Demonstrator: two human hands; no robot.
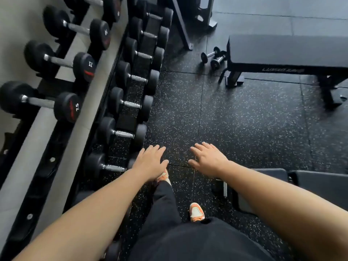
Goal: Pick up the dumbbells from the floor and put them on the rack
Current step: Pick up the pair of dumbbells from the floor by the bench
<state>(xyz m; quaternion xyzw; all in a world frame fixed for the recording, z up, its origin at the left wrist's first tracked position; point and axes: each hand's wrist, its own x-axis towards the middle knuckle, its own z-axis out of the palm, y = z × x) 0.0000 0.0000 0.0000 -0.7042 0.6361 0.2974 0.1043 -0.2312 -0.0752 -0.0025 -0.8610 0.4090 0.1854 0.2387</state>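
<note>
Two small black dumbbells (213, 57) with steel handles lie side by side on the floor, far ahead, against the left end of a bench. The dumbbell rack (94, 112) runs along the left, its two tiers loaded with several black dumbbells. My left hand (150, 162) is stretched forward, palm down, fingers apart, holding nothing, near the lower tier's front edge. My right hand (208, 160) is held out beside it, also empty with fingers spread. Both hands are well short of the floor dumbbells.
A black flat bench (286, 53) stands at the upper right. Another padded bench (310, 187) sits close at the right. A machine frame (183, 25) rises at the top centre. Speckled rubber floor (235, 119) lies between. My orange-white shoes (196, 212) are below.
</note>
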